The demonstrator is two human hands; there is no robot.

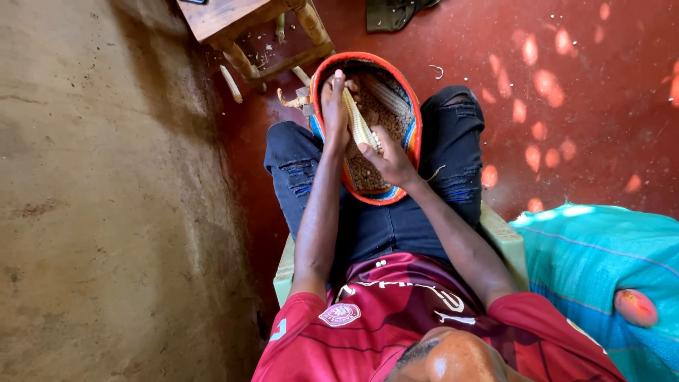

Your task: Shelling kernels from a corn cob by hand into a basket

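A pale dried corn cob [359,124] is held over a round woven basket [414,110] with a red rim, resting between my knees. My left hand [334,105] grips the cob's far end, fingers wrapped around it. My right hand [387,160] clasps the near end, thumb pressed on the kernels. Loose kernels [368,173] fill the bottom of the basket, and another cob [387,95] lies inside at the far side.
I sit on a pale green chair [503,237]. A wooden stool [244,32] stands ahead on the red floor, with bare cobs [231,83] beside it. An earthen wall [106,198] runs along the left. A turquoise cloth [601,262] lies at the right.
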